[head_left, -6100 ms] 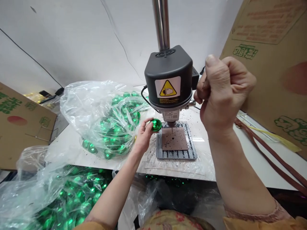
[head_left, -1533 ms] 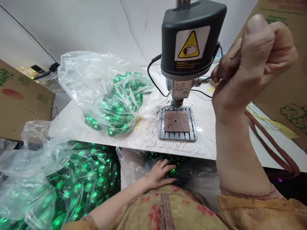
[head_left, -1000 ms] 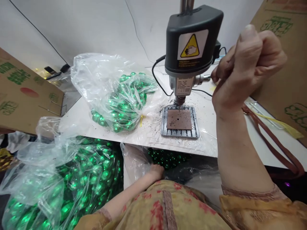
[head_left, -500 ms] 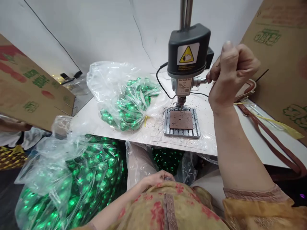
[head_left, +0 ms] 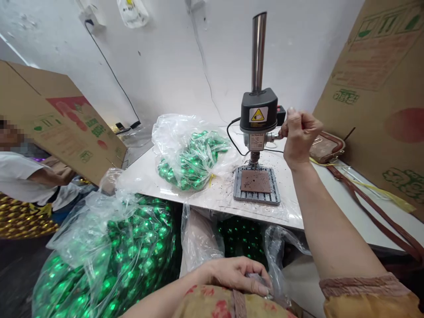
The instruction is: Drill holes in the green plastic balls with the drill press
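We see bare forearms, and both the right hand and the left hand have bare fingers. On the right arm we make out a mustard-brown sleeve that stops well short of the wrist, edged with a dusty pinkish-brown trim, slightly puckered. At the lower edge of our view is a khaki-yellow top printed with red flowers; a brownish-mauve strip runs down its front.
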Action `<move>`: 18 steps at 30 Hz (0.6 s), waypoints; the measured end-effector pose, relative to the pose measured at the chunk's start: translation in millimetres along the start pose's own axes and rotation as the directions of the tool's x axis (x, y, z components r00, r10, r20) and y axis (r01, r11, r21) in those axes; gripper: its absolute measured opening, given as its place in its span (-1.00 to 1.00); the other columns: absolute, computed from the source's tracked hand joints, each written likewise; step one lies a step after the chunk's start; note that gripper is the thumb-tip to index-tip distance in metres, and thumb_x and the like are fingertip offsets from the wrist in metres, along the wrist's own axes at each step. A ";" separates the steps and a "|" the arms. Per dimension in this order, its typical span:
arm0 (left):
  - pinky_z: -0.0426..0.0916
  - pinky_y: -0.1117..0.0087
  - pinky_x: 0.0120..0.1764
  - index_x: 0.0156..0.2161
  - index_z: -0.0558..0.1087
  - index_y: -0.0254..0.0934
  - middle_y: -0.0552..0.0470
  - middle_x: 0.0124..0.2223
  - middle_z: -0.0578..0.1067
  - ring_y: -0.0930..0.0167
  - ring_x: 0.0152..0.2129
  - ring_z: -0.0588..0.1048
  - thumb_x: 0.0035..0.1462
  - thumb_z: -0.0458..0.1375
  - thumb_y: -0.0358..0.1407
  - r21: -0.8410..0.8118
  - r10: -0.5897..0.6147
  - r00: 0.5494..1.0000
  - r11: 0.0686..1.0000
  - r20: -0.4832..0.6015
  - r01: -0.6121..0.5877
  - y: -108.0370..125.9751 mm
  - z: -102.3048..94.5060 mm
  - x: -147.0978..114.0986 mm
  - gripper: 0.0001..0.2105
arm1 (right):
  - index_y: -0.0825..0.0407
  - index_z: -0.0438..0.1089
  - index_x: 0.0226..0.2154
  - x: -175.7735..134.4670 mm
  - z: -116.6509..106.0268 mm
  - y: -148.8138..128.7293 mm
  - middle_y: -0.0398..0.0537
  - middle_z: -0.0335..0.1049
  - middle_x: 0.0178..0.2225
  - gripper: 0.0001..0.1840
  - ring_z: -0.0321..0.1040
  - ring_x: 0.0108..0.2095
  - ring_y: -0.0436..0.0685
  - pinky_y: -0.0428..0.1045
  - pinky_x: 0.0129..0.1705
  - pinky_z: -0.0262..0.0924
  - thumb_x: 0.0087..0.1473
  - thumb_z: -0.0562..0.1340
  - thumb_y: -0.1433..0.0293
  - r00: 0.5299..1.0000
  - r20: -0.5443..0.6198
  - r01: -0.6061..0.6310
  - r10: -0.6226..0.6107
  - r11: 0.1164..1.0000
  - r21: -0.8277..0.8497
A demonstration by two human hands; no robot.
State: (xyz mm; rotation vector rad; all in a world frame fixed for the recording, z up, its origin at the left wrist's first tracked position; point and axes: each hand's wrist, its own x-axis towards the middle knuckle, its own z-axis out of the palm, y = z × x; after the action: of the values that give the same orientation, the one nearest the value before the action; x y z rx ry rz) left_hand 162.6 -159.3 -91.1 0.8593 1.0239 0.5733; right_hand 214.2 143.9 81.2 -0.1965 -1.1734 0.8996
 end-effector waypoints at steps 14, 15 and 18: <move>0.39 0.38 -0.12 0.05 0.52 -0.27 -0.03 -0.16 0.61 0.35 -0.21 0.53 0.32 0.12 -0.22 0.747 0.603 0.671 0.656 -0.432 -0.109 134.1 -116.0 14.8 -0.71 | 0.01 0.09 -0.70 -8.5 -0.3 -1.6 -0.31 0.02 -0.73 -0.44 -0.02 -0.68 -0.12 -0.04 -0.58 -0.05 0.15 0.30 0.15 1.000 -0.021 -0.015 0.015 1.000 0.000; 0.39 0.37 -0.10 0.00 0.52 -0.29 -0.02 -0.19 0.60 0.36 -0.22 0.53 0.31 0.08 -0.33 0.742 0.633 0.598 0.664 -0.492 -0.093 147.2 -134.8 23.7 -0.75 | 0.01 0.08 -0.70 -9.1 0.1 -1.7 -0.31 0.02 -0.73 -0.44 -0.01 -0.68 -0.12 -0.04 -0.57 -0.05 0.15 0.30 0.15 1.000 -0.028 -0.013 0.013 1.000 0.001; 0.39 0.26 0.00 -0.15 0.52 -0.31 -0.05 -0.24 0.57 0.33 -0.21 0.51 0.23 0.02 -0.54 0.704 0.638 0.419 0.711 -0.646 0.004 177.4 -193.0 46.9 -0.76 | 0.01 0.08 -0.70 -10.4 0.9 -2.1 -0.29 0.02 -0.72 -0.43 -0.01 -0.67 -0.12 -0.03 -0.56 -0.06 0.15 0.30 0.15 0.999 -0.038 -0.007 0.007 1.000 0.007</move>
State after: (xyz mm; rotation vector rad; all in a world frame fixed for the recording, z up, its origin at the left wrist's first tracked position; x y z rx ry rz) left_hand 3.7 40.6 -15.5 1.4513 2.1086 1.1418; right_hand 213.5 135.0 75.4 -0.2119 -1.1350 0.9023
